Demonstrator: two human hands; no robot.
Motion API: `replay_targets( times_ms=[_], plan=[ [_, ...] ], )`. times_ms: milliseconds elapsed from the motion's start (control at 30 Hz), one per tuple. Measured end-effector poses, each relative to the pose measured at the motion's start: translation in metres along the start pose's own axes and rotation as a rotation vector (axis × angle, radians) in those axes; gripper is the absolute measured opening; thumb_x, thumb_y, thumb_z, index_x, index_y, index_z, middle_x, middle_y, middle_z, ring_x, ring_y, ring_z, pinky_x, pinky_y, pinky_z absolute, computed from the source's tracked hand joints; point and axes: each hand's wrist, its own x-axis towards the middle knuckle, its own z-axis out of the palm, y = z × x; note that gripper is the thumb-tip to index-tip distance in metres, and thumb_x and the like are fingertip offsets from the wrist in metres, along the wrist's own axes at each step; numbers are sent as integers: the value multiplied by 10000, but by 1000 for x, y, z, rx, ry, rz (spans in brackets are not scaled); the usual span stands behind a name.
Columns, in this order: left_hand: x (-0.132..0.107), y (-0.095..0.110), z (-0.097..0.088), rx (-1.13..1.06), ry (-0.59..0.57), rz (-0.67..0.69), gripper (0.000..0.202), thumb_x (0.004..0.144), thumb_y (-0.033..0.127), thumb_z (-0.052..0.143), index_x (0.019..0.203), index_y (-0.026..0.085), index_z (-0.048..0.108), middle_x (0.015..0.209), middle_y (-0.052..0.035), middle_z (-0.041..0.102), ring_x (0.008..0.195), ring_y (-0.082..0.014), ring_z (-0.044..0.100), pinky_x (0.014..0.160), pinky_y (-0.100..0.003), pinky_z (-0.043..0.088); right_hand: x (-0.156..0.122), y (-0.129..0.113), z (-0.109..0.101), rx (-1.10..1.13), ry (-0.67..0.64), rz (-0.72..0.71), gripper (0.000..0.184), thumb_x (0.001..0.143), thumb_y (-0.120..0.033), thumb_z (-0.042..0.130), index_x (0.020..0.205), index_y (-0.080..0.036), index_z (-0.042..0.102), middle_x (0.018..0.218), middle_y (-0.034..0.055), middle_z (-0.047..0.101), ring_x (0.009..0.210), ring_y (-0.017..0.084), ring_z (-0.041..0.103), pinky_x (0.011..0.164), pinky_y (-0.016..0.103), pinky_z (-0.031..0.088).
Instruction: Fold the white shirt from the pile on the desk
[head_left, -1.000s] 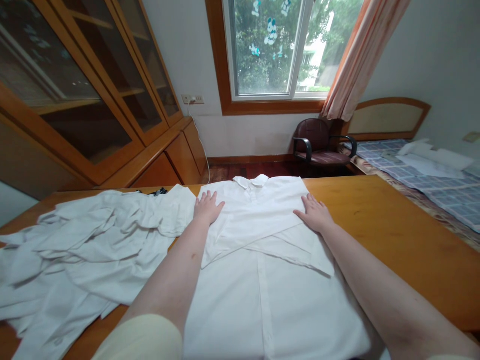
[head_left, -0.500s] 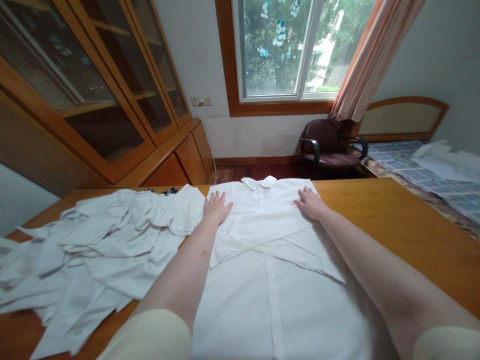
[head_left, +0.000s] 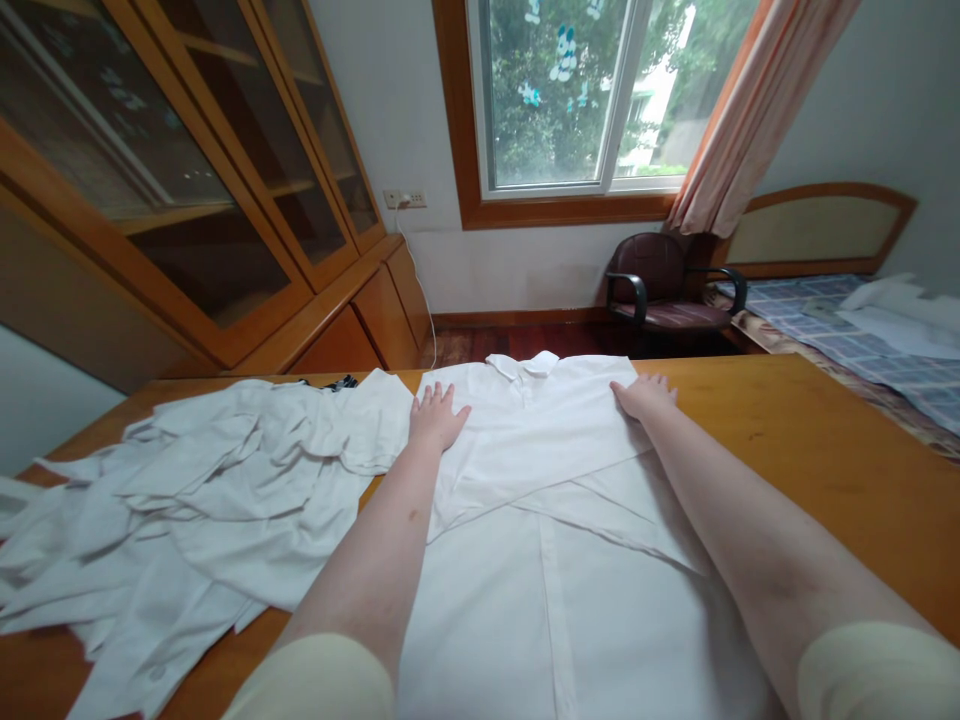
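My left hand (head_left: 439, 418) lies flat with fingers spread on the white shirt (head_left: 480, 610), by its left shoulder edge as I look at it, gripping nothing. My right hand (head_left: 646, 394) is likewise unclenched at the opposite shoulder edge, thumb over the cloth and fingers reaching past it above the wooden table (head_left: 795, 430); I cannot tell whether those fingertips touch the wood. The shirt lies on the table between my arms, collar (head_left: 523, 367) at the far end, sleeves folded crosswise over its front. Just beside it, on my left, sits a rumpled heap of white garments (head_left: 247, 470). Beyond the table stands a maroon chair (head_left: 652, 280).
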Motion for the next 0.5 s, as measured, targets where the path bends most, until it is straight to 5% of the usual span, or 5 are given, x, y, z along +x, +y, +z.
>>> replay_targets(
  times_ms=[133,267,500],
  plan=[
    [-3,0,-3,-13,54,-23,708,854,605,241,1427,193,302,1519,-99,183,1394,-283,127,1108,-478,128,-1,-7,4,64,94,-109,867,823,-609,323,1413,22,242,1448,262,264,1340,347,236,1068,474,193],
    [-3,-2,-2,2,169,-206,681,877,540,224,1416,134,314,1515,-143,173,1393,-306,108,1100,-499,130,1,-3,10,63,74,-217,837,844,-602,268,1429,-6,223,1466,240,243,1356,341,200,1079,484,155],
    [1,-3,1,-2,58,-219,714,865,547,225,1445,132,243,1513,-145,176,1391,-299,130,1094,-508,155,-5,-2,9,6,82,-226,799,863,-580,249,1448,-40,184,1491,236,167,1368,350,147,1069,538,124]
  ],
)
